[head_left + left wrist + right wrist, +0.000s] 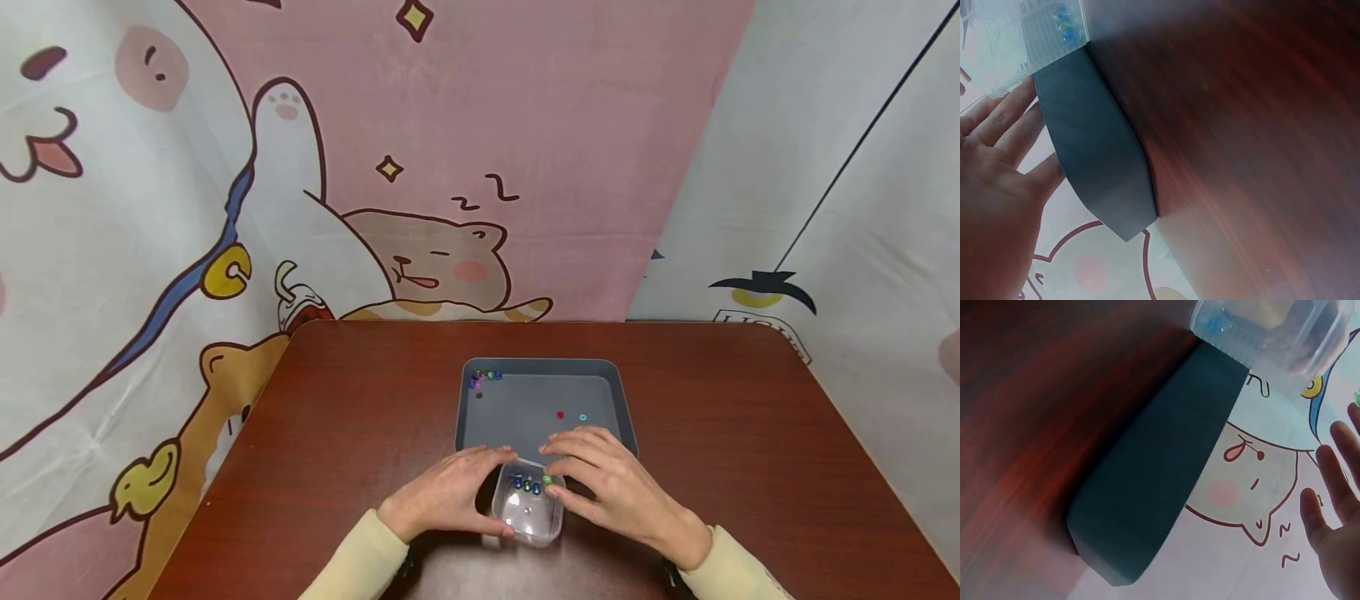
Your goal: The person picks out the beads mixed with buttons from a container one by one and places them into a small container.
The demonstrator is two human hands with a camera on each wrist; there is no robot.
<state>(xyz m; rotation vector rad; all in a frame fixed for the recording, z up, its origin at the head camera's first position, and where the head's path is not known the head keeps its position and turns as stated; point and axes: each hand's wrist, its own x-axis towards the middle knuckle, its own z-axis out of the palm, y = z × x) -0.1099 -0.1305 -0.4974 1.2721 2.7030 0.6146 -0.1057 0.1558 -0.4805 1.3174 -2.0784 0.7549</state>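
My left hand (448, 492) grips a small clear plastic container (527, 521) by its left side, thumb near the front and fingers at the far corner. Several blue and green beads (527, 485) lie along the container's far side. Over its right rim, my right hand (618, 486) pinches a green bead (547, 479) between thumb and finger. The right wrist view shows that green bead (1357, 398) only at the frame's edge, by a fingertip. In the left wrist view, fingers (1019, 112) lie against the container (997, 56).
Just beyond the container is a shallow grey tray (540, 392) on the brown table (360, 400). Several coloured beads (483, 379) cluster in its far-left corner. A red bead (560, 414) and a light-blue ring bead (582, 417) lie apart near its right side.
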